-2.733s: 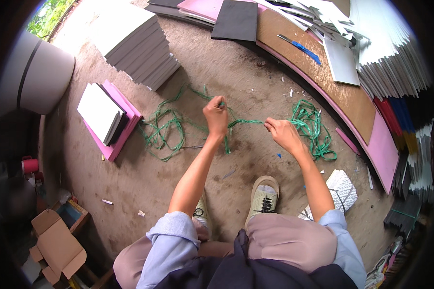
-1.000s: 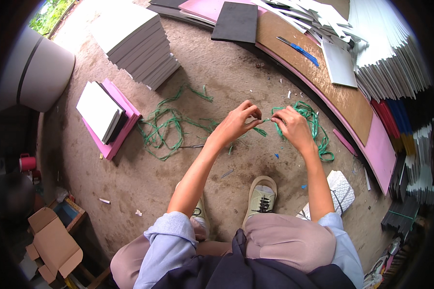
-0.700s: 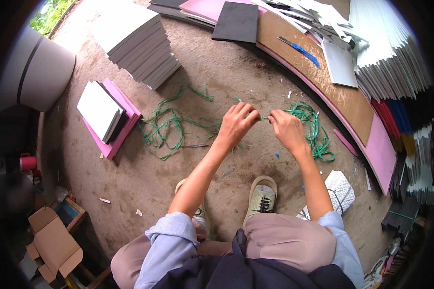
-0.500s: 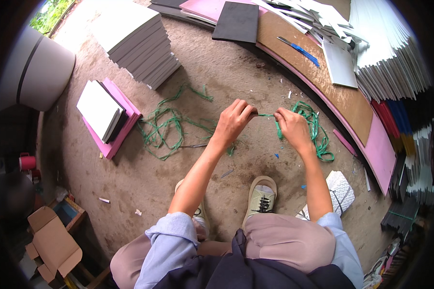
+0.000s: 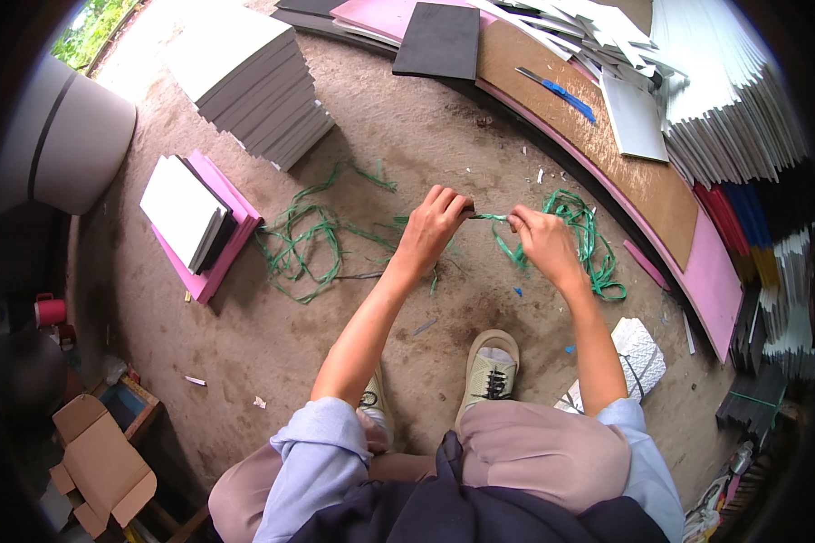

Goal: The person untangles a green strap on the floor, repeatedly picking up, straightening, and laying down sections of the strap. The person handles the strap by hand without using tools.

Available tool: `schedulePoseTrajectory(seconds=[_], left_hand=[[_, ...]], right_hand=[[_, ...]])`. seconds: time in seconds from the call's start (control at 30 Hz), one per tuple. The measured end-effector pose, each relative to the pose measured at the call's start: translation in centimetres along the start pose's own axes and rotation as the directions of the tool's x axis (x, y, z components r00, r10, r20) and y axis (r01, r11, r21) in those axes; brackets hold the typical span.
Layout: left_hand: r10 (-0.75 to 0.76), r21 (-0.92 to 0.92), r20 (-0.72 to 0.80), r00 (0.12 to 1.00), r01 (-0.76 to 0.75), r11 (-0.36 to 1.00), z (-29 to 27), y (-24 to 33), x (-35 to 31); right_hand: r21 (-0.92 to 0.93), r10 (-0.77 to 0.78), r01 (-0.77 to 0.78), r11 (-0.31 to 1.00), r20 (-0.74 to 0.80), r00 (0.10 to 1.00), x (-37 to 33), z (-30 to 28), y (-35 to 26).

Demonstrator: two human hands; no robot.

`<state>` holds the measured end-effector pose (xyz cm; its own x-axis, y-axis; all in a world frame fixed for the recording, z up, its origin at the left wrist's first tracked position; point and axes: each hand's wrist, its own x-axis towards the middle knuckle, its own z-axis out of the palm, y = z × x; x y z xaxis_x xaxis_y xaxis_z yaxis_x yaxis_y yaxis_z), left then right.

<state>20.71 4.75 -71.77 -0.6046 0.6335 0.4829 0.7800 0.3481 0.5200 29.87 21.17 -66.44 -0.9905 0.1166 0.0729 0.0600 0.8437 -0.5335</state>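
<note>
A short stretch of green plastic twine [image 5: 490, 216] runs between my two hands, above the floor in front of my shoes. My left hand [image 5: 433, 231] pinches one end of that stretch, fingers closed and knuckles up. On the other end, my right hand [image 5: 543, 240] grips the twine between thumb and fingers. Loose green twine [image 5: 310, 244] lies tangled on the floor to the left. Another heap of it [image 5: 598, 249] rests just beyond and right of my right hand, with a loop hanging beside the fingers.
To the left stands a small pile of white, black and pink sheets [image 5: 190, 213], with a tall stack of grey-edged sheets [image 5: 267, 100] behind. A brown board [image 5: 552, 118] at right carries a blue-handled knife [image 5: 568, 101]. An opened cardboard box [image 5: 104, 462] sits lower left.
Both hands still hold the twine. The loop by my right hand has swung left and spread out. The whole view has shifted slightly.
</note>
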Motion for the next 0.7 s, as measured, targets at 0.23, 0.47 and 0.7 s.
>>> schedulePoseTrajectory(seconds=[0.23, 0.47, 0.7], left_hand=[[-0.431, 0.089, -0.128, 0.893, 0.443, 0.892, -3.8, -11.3, -7.0], [-0.632, -0.173, -0.206, 0.747, 0.608, 0.775, -4.0, -10.9, -5.5], [-0.417, 0.038, -0.196, 0.888, 0.432, 0.901, -2.3, -9.7, -4.2]], right_hand=[[0.044, 0.234, -0.23, 0.972, -0.257, 0.938, -0.4, -6.6, 2.9], [0.178, 0.303, -0.263, 0.948, -0.259, 0.917, 0.1, -5.5, 5.1], [0.326, 0.349, -0.301, 0.896, -0.101, 0.932, 0.4, -4.5, 5.8]])
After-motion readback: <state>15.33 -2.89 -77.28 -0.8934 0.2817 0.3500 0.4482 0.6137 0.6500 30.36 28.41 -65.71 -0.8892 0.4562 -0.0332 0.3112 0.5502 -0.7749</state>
